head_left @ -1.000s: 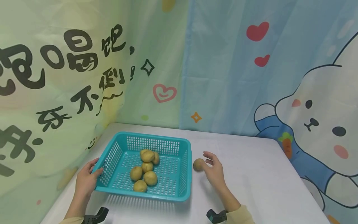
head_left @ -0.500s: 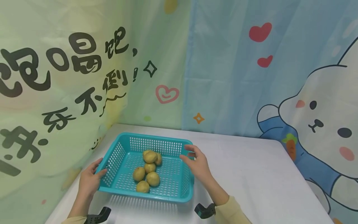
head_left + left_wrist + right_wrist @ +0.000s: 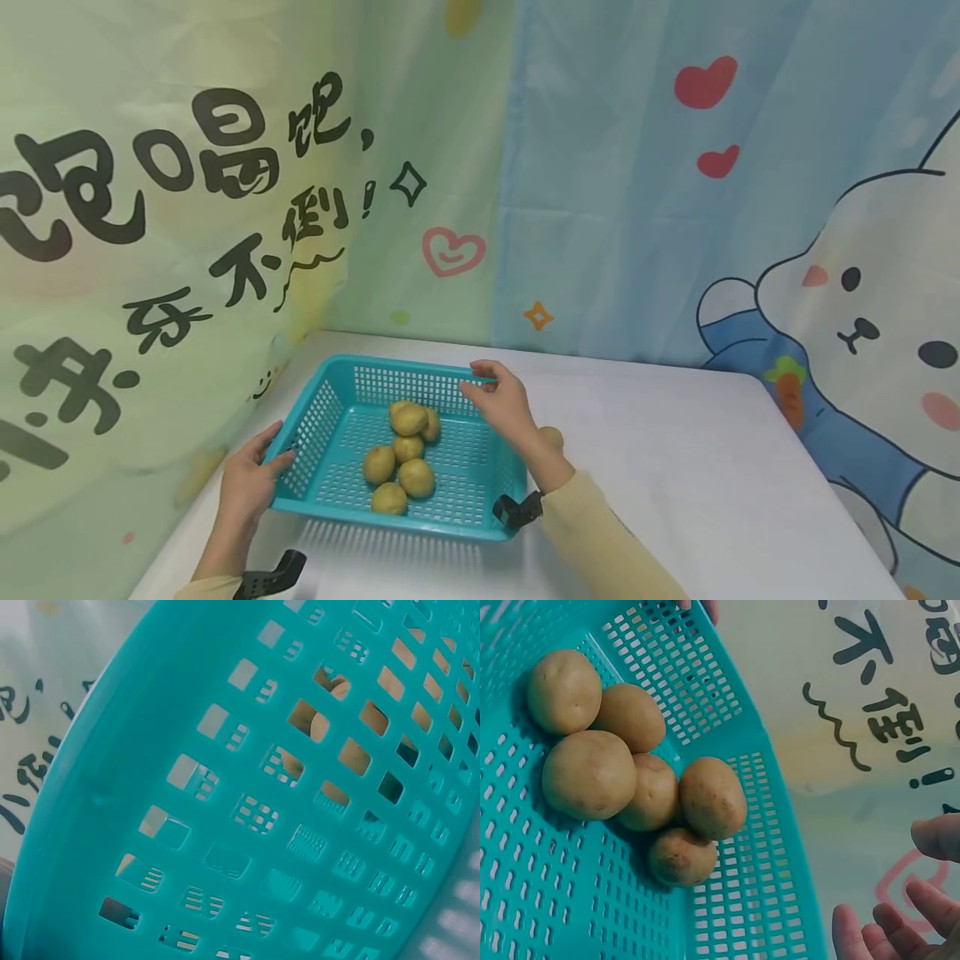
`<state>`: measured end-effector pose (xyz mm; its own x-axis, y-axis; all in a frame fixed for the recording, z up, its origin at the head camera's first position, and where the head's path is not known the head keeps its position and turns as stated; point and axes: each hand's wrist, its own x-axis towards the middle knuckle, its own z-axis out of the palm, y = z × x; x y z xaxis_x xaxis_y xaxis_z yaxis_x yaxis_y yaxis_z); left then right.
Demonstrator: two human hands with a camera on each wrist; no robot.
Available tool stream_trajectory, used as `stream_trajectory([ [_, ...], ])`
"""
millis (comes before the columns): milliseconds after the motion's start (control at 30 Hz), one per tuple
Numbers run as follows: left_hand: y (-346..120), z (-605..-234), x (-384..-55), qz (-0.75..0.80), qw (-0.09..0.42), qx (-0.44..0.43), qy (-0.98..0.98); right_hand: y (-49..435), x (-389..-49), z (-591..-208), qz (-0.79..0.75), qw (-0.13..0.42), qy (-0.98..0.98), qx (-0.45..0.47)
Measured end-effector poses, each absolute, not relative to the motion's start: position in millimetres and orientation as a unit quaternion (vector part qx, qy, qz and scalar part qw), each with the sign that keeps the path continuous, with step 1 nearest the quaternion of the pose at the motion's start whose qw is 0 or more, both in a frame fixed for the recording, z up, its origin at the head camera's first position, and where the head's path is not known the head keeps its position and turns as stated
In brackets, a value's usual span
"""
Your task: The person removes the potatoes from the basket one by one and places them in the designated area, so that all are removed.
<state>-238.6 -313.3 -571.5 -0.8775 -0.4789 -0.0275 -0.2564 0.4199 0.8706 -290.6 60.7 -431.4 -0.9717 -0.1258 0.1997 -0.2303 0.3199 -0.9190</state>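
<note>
A turquoise plastic basket [image 3: 397,527] sits on the table, seemingly a little raised at the front, with several potatoes [image 3: 378,464] in its middle. My left hand [image 3: 249,483] grips the basket's left rim, thumb on the inner side. Over the back right corner hovers my right hand [image 3: 504,404], fingers loosely spread and holding nothing. A single potato [image 3: 552,436] lies outside the basket on the right, partly hidden by my right wrist. Through the right wrist view, the potatoes [image 3: 590,775] cluster together. Perforated basket wall [image 3: 247,810] fills most of the left wrist view.
The white table [image 3: 660,467] stretches to the right of the basket. Behind it hangs a printed curtain [image 3: 600,183] with a cartoon rabbit and hearts. Each wrist carries a black camera band [image 3: 517,510].
My right hand has moved left from beside the loose potato to above the basket's back right corner. The left hand keeps its grip on the rim, and the head view has shifted slightly.
</note>
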Motion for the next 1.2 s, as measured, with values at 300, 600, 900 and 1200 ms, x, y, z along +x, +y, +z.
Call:
stream_trajectory([
  [300,-305.3,-566.1,-240.1,-0.493,0.121,0.219,-0.833,43.3,-299.3,-440.1,0.535,0.071,-0.832,0.128],
  [600,-303.7,-564.6,-235.1,-0.488,0.106,0.237,-0.833,26.5,-304.2,-454.2,0.541,0.004,-0.826,0.16],
  [900,-306.9,-565.4,-234.5,-0.491,0.111,0.243,-0.829,12.5,-307.6,-463.8,0.465,-0.049,-0.857,0.218],
  [1200,-286.5,-511.9,-215.6,-0.517,0.077,0.234,-0.82,8.8,-309.7,-471.9,0.413,-0.078,-0.876,0.238],
])
